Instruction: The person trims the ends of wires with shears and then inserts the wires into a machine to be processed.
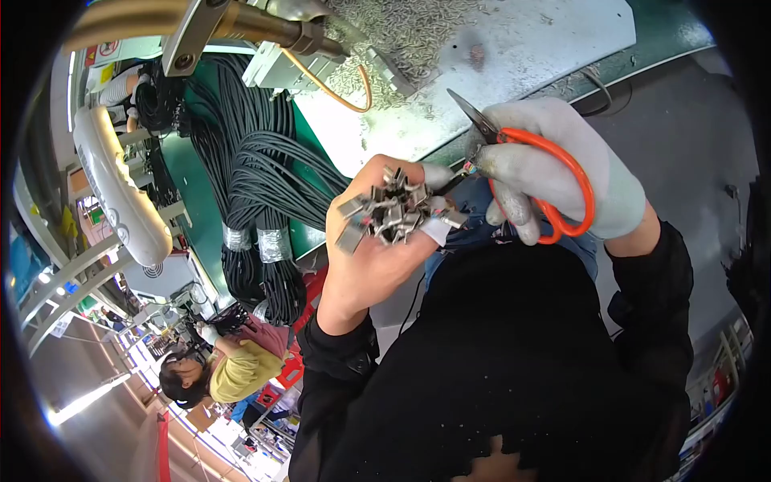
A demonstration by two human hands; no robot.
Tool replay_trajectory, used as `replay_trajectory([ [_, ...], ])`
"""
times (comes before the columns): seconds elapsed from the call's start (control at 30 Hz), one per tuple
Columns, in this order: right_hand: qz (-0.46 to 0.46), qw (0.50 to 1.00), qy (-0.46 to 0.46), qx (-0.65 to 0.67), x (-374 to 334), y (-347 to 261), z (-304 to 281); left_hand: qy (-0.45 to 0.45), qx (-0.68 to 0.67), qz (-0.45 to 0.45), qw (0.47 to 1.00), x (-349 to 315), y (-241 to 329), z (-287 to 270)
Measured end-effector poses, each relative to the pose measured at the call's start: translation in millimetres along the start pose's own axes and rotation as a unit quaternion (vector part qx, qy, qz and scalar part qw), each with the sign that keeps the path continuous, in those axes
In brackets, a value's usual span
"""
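Note:
My left hand (373, 265) is closed round a bunch of small silvery metal connector pieces (393, 210) that stick up from the fist. White coverings show on some of its fingers. My right hand (554, 161), in a pale glove, grips scissors with orange handles (585, 181). Their dark blades (474, 114) point up and left, away from the bunch. Between the two hands, a black cable end (459, 177) with tiny coloured wires is at the gloved fingertips. How the left fingers hold its other end is hidden.
Bundled black cables (249, 177) lie on the green bench at left. Small metallic clippings (401, 48) cover part of a white board (538, 40) ahead. A metal arm (249, 24) reaches over the bench beside a lamp (120, 185). A person in yellow (241, 369) works at far left.

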State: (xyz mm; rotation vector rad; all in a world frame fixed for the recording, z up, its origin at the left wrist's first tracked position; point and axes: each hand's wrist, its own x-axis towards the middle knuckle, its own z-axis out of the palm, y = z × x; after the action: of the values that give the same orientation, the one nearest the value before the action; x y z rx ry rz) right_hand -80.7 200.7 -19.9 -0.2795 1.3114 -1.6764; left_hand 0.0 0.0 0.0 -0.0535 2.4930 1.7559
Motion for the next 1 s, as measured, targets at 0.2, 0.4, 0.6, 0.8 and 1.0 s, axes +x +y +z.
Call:
replay_trajectory([
  [0.2, -0.273, 0.883, 0.166, -0.343, -3.1, 11.4, 14.4, 0.002, -0.161, -0.184, 0.970, 9.1, 8.5, 7.5],
  [0.4, -0.443, 0.688, 0.304, -0.489, 3.4, 21.5, 10.6, 0.084, -0.115, -0.136, 0.980, 5.7, 10.7, 18.4],
  [0.6, -0.337, 0.694, 0.269, -0.576, -11.6, 26.9, 16.5, 0.092, -0.051, -0.077, 0.991, 7.2, 11.4, 23.9],
  [0.8, -0.260, 0.888, 0.157, -0.346, -18.7, 19.5, 21.5, 0.139, -0.087, -0.051, 0.985, 6.8, 11.4, 29.8],
  [1.0, -0.233, 0.919, 0.121, -0.295, -17.5, 18.9, 24.9, 0.102, 0.071, 0.142, 0.982, 3.0, 1.7, 26.9],
])
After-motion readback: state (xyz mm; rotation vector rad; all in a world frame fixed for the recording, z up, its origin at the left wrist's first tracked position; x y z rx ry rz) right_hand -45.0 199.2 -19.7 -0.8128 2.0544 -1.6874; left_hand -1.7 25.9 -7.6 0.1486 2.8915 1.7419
